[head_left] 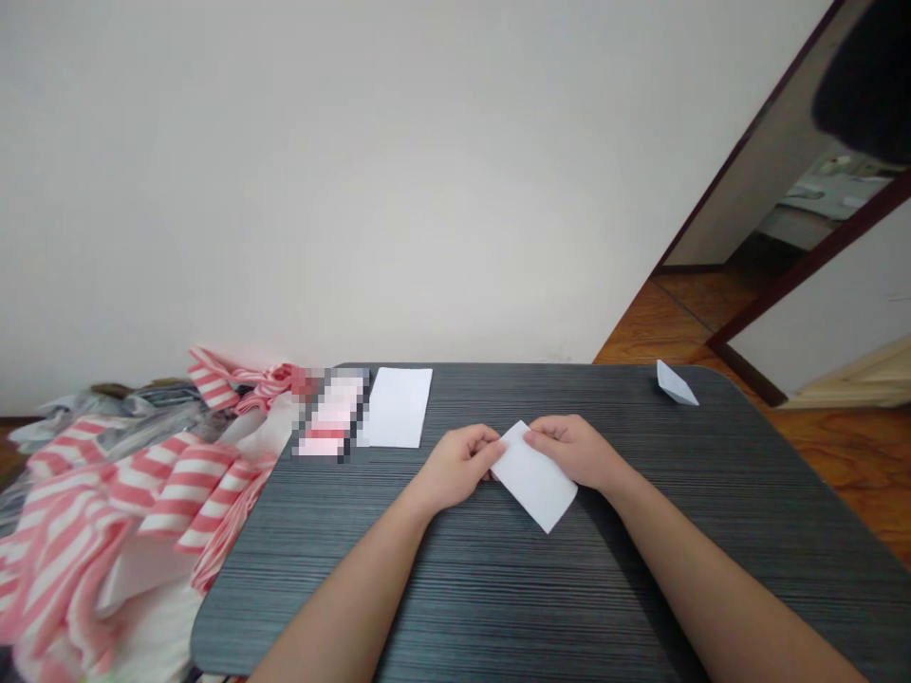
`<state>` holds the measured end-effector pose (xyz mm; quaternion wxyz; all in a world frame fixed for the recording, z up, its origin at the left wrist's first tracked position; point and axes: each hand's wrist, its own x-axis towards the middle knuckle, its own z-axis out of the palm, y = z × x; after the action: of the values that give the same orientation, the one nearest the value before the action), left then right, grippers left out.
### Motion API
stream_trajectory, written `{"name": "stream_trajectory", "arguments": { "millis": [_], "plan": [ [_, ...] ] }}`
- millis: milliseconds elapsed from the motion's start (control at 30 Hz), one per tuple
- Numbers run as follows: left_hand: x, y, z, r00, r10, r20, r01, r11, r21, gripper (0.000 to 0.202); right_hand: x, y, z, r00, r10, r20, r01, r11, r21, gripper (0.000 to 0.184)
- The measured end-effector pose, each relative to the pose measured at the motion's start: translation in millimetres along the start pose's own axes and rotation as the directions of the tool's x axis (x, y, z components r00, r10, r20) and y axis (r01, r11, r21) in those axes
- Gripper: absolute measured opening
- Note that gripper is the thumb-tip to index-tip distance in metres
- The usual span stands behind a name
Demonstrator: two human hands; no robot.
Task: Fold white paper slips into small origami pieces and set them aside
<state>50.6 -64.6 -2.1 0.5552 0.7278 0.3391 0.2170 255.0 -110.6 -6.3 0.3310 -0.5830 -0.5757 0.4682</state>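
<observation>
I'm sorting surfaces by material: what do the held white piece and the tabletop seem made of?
White piece: likely matte paper, thin and crisp-edged. Tabletop: dark, low-sheen, with fine streaks like wood grain; perhaps laminate, though solid wood isn't ruled out.

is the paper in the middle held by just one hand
No, the left hand and right hand both hold the paper near its upper end.

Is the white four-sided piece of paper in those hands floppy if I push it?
The white four-sided paper probably isn't very floppy: it looks flat, not drooping. It's likely light, since the left hand and right hand just pinch it near one end. A hard push might crease it, because it looks thin.
</observation>
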Motion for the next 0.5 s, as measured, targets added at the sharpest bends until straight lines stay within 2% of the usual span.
{"name": "stream_trajectory", "arguments": {
  "millis": [167, 500],
  "plan": [
    [0.1, -3.2, -0.8, 1.0, -0.01, 0.025, 0.01, 1.0, 0.015, 0.029, 0.6, 2.3, 1.3, 0.999, 0.007, -0.047, -0.003, 0.997, 0.078, 0.029],
    [0.3, -2.4, -2.6, 0.999, -0.016, 0.031, 0.013, 0.996, 0.085, 0.03, 1.2, 2.1, -0.9, 1.0, -0.029, -0.013, 0.029, 0.999, 0.027, 0.03]
  ]
}}
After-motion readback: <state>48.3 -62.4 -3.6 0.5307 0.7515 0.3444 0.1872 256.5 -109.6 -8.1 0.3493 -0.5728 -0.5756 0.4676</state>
